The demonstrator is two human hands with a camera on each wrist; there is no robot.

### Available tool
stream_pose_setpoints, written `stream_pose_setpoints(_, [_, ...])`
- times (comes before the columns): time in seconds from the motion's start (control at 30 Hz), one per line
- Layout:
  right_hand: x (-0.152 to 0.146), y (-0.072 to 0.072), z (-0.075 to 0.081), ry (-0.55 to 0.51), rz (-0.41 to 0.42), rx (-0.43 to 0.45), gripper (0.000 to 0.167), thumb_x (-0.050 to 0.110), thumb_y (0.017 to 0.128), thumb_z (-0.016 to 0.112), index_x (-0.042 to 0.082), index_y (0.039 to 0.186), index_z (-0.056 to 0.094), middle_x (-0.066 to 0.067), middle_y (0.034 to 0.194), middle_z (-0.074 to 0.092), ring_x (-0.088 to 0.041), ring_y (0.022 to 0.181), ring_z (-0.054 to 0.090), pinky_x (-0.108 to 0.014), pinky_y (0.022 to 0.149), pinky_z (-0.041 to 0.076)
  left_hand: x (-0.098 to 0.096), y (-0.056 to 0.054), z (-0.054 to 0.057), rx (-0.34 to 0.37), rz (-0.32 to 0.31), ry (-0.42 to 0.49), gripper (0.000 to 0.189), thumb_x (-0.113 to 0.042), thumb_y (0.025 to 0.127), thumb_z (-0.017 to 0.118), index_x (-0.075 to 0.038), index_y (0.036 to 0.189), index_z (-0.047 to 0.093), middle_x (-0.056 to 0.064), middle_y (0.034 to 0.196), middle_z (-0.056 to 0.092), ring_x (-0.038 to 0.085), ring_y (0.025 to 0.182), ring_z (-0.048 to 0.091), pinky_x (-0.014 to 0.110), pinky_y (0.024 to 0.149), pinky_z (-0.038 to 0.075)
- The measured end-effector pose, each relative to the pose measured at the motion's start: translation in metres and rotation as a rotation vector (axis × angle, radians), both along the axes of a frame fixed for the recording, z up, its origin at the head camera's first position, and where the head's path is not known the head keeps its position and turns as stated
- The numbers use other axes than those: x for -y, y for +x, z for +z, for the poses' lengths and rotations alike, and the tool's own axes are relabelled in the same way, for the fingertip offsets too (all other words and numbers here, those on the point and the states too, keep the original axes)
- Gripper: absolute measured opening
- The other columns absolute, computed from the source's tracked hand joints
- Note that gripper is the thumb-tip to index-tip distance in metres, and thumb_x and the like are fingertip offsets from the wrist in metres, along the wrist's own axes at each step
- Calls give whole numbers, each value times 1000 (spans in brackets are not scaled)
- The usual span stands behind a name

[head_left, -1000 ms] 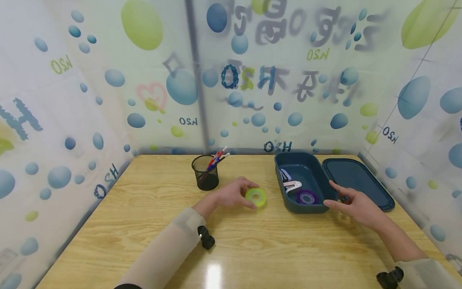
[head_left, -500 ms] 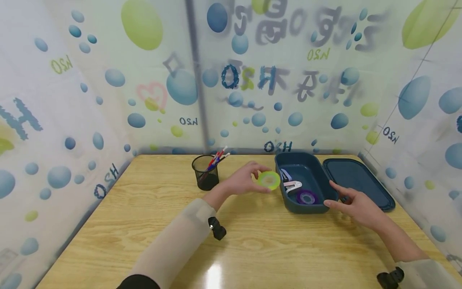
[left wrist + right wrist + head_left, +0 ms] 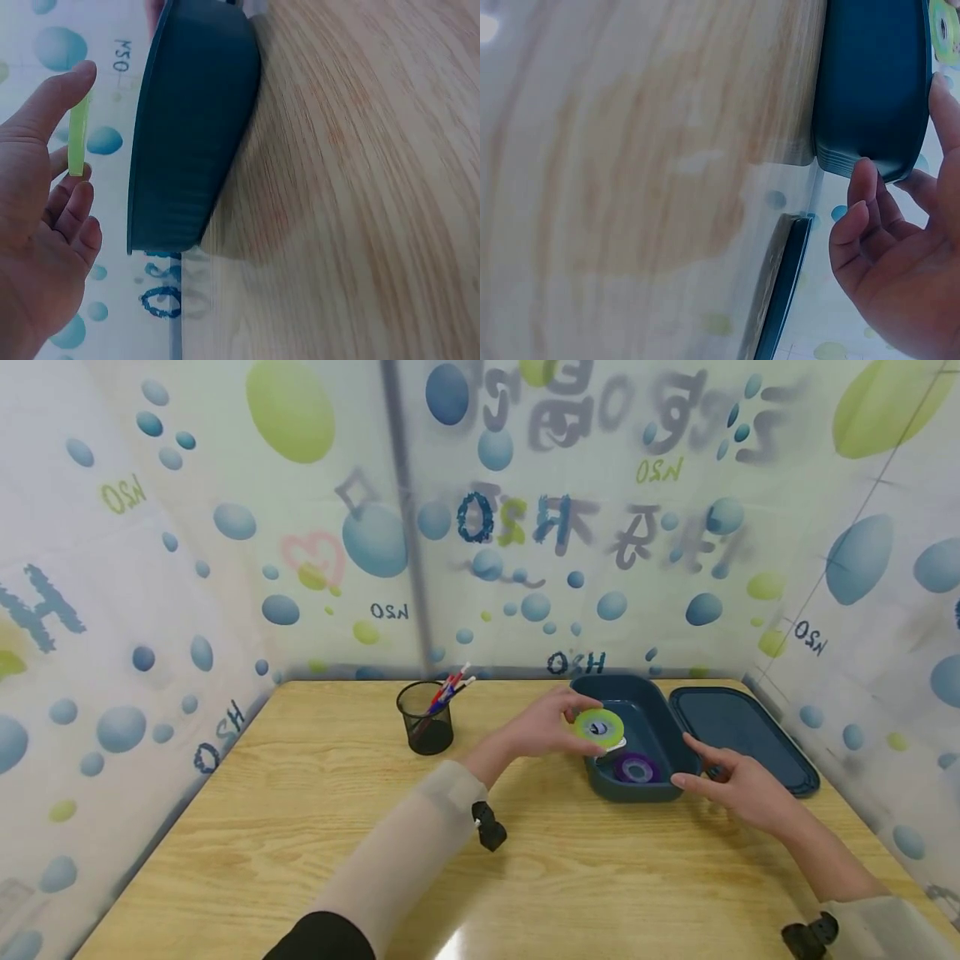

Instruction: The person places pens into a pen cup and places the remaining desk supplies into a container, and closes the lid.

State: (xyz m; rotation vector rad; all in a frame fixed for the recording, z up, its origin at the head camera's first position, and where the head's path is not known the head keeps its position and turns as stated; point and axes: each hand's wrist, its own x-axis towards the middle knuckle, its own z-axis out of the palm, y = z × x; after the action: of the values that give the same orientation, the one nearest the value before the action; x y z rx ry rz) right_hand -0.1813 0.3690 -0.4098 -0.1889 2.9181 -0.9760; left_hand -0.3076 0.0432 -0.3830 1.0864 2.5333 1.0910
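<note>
My left hand [image 3: 551,724] pinches a yellow-green roll of tape [image 3: 612,727] between thumb and fingers, over the left side of a dark blue box [image 3: 637,792]. In the left wrist view the roll [image 3: 77,139] is seen edge-on, above the box's rim. Inside the box lies a purple roll of tape [image 3: 637,768]. A pale clip-like item [image 3: 617,744] is mostly hidden behind the yellow-green roll. At the box's front right corner, my right hand [image 3: 742,787] touches the side with thumb and forefinger extended; its other fingers [image 3: 864,180] bend loosely near the wall.
The dark blue lid [image 3: 742,735] lies on the wooden table [image 3: 315,810] just right of the box. A black mesh pen holder [image 3: 427,727] with several pens [image 3: 450,687] stands at the back, left of the box. Patterned curtains [image 3: 480,568] enclose the table's back and sides.
My left hand has lifted the yellow-green roll of tape off the table and carried it right, over the box. The right hand has stayed at the box's corner.
</note>
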Motion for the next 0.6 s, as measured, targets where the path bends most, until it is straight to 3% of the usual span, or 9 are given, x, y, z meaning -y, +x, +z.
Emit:
stream_pose_setpoints(0.1, [0, 0, 0, 5, 3, 0, 86, 50, 106, 72, 10, 172, 36, -8, 106, 54, -16, 65, 42, -32, 55, 37, -12, 1, 1, -11, -31, -1, 70, -44, 88, 93, -20, 149, 69, 0, 124, 59, 23, 112, 56, 22, 85, 48])
stream_pose_setpoints(0.23, [-1, 0, -1, 5, 0, 7, 86, 50, 106, 72, 11, 172, 35, -8, 108, 55, -16, 66, 43, -31, 56, 38, -25, 4, 3, -18, -61, -14, 69, -44, 89, 92, -20, 150, 69, -1, 127, 57, 18, 109, 55, 20, 85, 48])
stream_pose_setpoints(0.5, [-1, -1, 0, 4, 5, 9, 85, 49, 106, 71, 11, 173, 35, -7, 105, 54, -16, 66, 44, -31, 56, 38, -44, 7, -1, -10, -52, -27, 68, -47, 89, 92, -25, 149, 70, -2, 130, 56, 24, 122, 56, 22, 90, 48])
stream_pose_setpoints(0.6, [-1, 0, 0, 8, 4, 14, 86, 50, 106, 71, 11, 173, 35, -7, 104, 55, -16, 66, 44, -31, 56, 38, -50, 7, -3, -18, -52, -47, 68, -50, 88, 91, -26, 148, 70, -3, 131, 57, 19, 120, 54, 22, 90, 47])
